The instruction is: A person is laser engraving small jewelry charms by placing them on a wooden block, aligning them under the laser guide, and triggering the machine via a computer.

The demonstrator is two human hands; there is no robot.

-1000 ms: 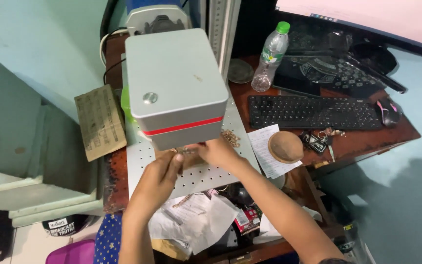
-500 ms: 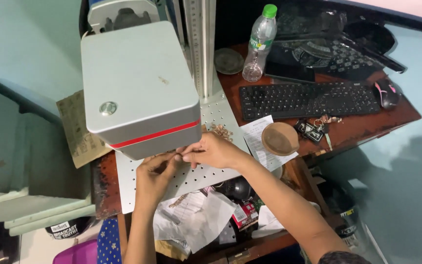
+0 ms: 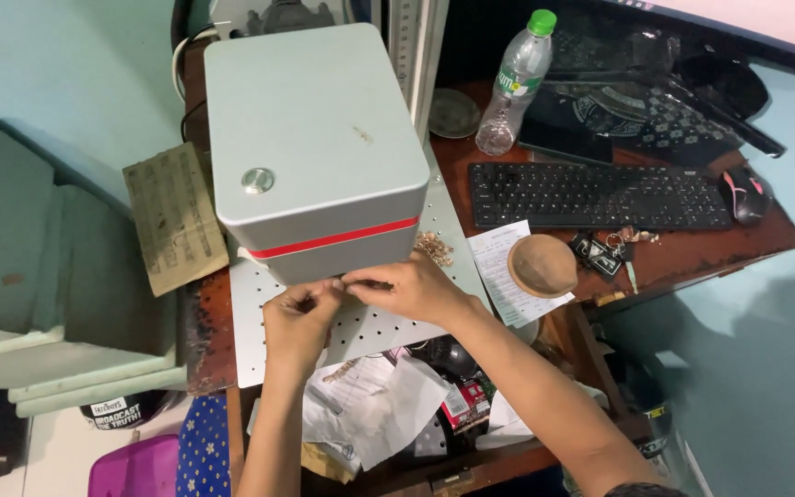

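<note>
Fingers [image 3: 335, 287] of 2 hands pinch sth small under 1 grey box [image 3: 315, 138].

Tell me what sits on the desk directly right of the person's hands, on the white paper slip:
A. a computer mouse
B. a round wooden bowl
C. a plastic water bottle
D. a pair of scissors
B. The round wooden bowl rests on the white paper slip just right of the right hand, while the water bottle and the mouse lie farther back, by the keyboard.
</note>
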